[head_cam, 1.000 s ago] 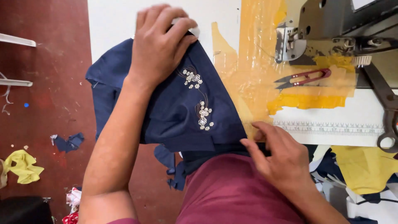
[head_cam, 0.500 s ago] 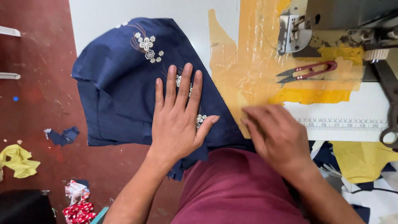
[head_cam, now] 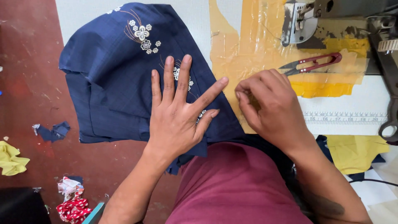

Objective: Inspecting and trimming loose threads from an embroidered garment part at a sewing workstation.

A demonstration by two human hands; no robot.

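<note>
A: What step is this?

B: Smoothing, I'd judge. The navy embroidered fabric [head_cam: 120,83] lies spread on the white bench [head_cam: 83,12], hanging over its edge toward the floor.

A: And the hands?

B: The left hand [head_cam: 178,116] is open, fingers splayed, pressing flat on the cloth. The right hand [head_cam: 271,108] is curled, fingertips pinched at the fabric's edge on the yellow tape [head_cam: 248,45].

A: Next?

B: Likely aligning that edge, near the red thread snips [head_cam: 315,63].

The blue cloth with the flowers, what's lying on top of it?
The left hand lies flat on the blue cloth, fingers spread. It covers part of the white flower stitching; what's beneath the cloth is hidden.
</note>
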